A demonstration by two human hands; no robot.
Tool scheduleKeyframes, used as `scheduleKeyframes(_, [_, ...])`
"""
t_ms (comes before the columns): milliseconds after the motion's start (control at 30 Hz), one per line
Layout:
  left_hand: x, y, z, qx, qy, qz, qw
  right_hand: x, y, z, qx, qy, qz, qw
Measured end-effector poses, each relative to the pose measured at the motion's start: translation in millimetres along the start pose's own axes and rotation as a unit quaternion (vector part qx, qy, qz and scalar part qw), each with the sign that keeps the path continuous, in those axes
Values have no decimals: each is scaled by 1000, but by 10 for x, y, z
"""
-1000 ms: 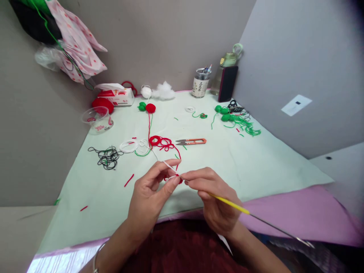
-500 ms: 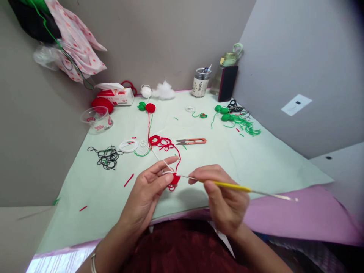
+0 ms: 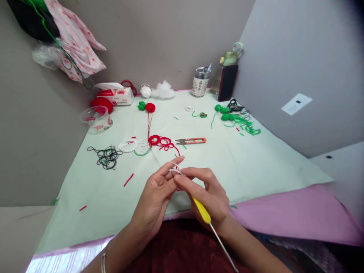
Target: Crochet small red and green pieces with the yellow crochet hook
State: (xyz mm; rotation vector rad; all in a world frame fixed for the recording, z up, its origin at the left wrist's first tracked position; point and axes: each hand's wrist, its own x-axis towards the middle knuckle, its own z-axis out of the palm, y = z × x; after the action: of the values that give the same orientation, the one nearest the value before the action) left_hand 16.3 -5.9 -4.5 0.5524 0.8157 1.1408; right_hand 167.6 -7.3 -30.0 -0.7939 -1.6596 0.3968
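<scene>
My left hand point(image 3: 157, 191) pinches a small red crochet piece, now mostly hidden behind the fingers; a red loop of it shows below them. White yarn point(image 3: 174, 171) runs over the fingers of this hand, one of which is raised. My right hand point(image 3: 209, 191) is closed around a crochet hook with a yellow handle point(image 3: 202, 211). Its rear metal end slants down toward my lap, while the working tip is hidden between the two hands. The fingertips of both hands meet at the piece. Red yarn point(image 3: 165, 143) lies in loops just beyond them.
Orange-handled thread snips point(image 3: 196, 141) lie beyond my hands. Tangled black yarn point(image 3: 106, 157) and white yarn coils point(image 3: 128, 145) are at left. Farther back stand a clear plastic tub point(image 3: 98, 120), a tissue box point(image 3: 116, 94), a pen jar point(image 3: 200, 83) and a phone point(image 3: 228, 83). Green crochet pieces point(image 3: 226, 116) lie at right.
My right hand has moved left against my left hand. The hook has swung from nearly level to steeply slanted, its rear end now pointing down toward me. The red piece has become mostly covered.
</scene>
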Motion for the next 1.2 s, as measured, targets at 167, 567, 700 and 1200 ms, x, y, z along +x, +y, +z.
scheduleKeyframes(167, [29, 76, -37, -35, -5, -45, 998, 75, 12, -43, 148, 81, 128, 977])
scheduleKeyframes(567, [-26, 37, -58, 134, -29, 39, 990, 132, 25, 3, 246, 22, 185, 951])
scheduleKeyframes(700, [-4, 81, -102, 221, -38, 90, 970, 119, 48, -18, 262, 8, 178, 949])
scheduleKeyframes(1200, [9, 61, -196, 263, -16, 151, 953, 68, 80, -13, 313, 24, 178, 933])
